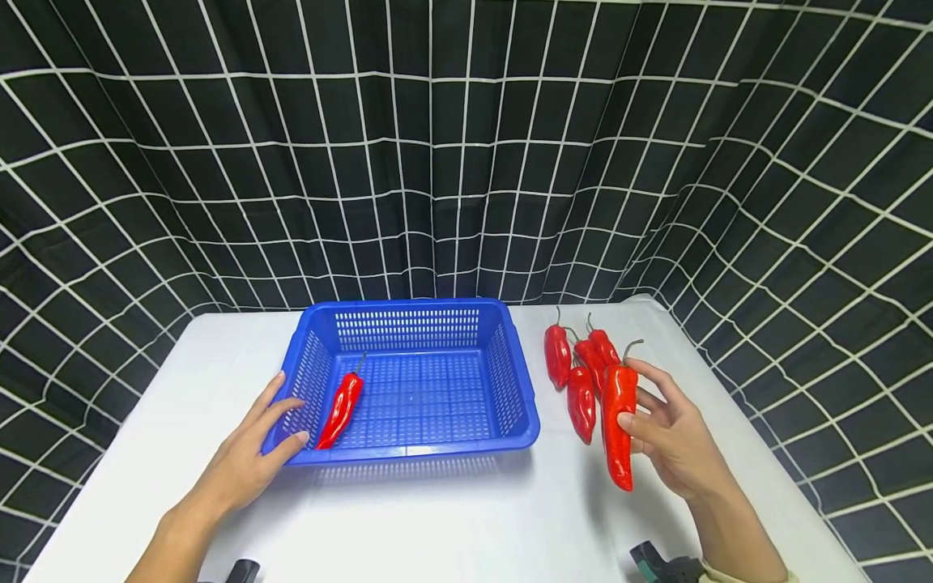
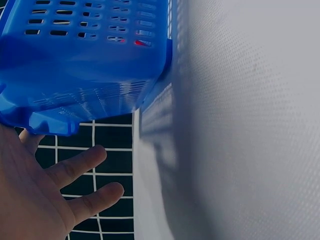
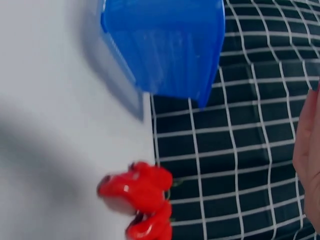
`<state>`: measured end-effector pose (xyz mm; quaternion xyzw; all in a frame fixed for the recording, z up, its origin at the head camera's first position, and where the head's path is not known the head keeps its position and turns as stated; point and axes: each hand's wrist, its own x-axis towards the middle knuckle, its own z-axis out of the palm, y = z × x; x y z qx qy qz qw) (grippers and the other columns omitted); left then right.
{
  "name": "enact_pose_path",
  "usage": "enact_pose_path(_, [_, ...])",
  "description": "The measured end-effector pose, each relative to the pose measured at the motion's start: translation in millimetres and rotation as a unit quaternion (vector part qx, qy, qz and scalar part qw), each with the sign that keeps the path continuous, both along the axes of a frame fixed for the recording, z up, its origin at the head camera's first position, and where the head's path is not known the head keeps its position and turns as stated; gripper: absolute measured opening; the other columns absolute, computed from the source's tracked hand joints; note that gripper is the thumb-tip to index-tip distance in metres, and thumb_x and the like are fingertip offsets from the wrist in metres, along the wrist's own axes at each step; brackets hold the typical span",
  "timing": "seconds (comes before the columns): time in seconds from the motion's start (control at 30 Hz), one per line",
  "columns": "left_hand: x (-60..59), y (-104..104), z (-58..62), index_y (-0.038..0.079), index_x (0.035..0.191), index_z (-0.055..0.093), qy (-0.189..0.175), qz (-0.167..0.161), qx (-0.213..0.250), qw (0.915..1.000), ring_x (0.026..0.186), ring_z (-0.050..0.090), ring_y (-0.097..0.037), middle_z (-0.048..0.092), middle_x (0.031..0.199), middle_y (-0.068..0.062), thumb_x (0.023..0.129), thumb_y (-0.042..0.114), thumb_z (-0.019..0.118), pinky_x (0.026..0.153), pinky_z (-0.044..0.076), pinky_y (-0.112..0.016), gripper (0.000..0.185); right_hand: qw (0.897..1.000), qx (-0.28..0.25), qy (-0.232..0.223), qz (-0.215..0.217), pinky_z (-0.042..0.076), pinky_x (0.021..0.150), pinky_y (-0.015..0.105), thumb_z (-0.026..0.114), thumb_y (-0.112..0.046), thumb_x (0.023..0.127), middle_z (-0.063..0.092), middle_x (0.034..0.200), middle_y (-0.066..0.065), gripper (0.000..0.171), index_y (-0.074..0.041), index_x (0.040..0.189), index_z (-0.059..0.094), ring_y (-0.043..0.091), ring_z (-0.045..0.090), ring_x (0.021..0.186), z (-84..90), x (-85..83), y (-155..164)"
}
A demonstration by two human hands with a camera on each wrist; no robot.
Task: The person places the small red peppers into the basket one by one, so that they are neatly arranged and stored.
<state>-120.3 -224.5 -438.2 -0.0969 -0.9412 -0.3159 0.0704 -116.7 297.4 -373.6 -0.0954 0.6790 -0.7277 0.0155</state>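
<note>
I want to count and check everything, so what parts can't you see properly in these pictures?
- Head view: the right hand covers one side of the pepper it holds.
- Head view: the four peppers on the table overlap, hiding parts of each other.
- Left wrist view: the basket is cut off by the edges; the pepper inside shows only as red specks.
- Right wrist view: peppers blurred, the right hand mostly out of frame.

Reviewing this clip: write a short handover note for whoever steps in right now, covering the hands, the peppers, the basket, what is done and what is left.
Left hand: fingers straight, resting against the blue basket's front left corner.
Right hand: holds one red pepper upright, just off the white table.
Done: one pepper in the basket, lying by its left wall.
Left: the held pepper, plus four peppers on the table right of the basket, probably bound for it too.
</note>
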Motion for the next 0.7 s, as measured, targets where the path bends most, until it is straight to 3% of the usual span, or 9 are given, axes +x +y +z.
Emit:
enact_pose_path(0.47, [0.0, -0.5, -2.5, 0.017, 0.132, 0.054, 0.003, -0.001, 0.003, 1.0, 0.136, 0.027, -0.046, 0.013, 0.16, -0.002, 0.093, 0.038, 0.06, 0.092, 0.03, -0.074, 0.045, 1.0, -0.007, -0.008, 0.004, 0.055, 0.07, 0.05, 0.06, 0.002, 0.09, 0.046, 0.127, 0.021, 0.065, -0.013, 0.147, 0.032, 0.032, 0.063, 0.101, 6.6, -8.2, -35.7])
enact_pose_path(0.7, [-0.5, -1.0, -2.9, 0.017, 0.132, 0.054, 0.006, -0.002, 0.001, 1.0, 0.136, 0.027, -0.046, 0.013, 0.16, -0.003, 0.093, 0.038, 0.06, 0.092, 0.03, -0.074, 0.045, 1.0, -0.007, -0.011, 0.019, 0.058, 0.062, 0.038, 0.062, 0.001, 0.089, 0.043, 0.127, 0.025, 0.067, -0.014, 0.147, 0.033, 0.031, 0.063, 0.096, 8.7, -15.2, -53.0])
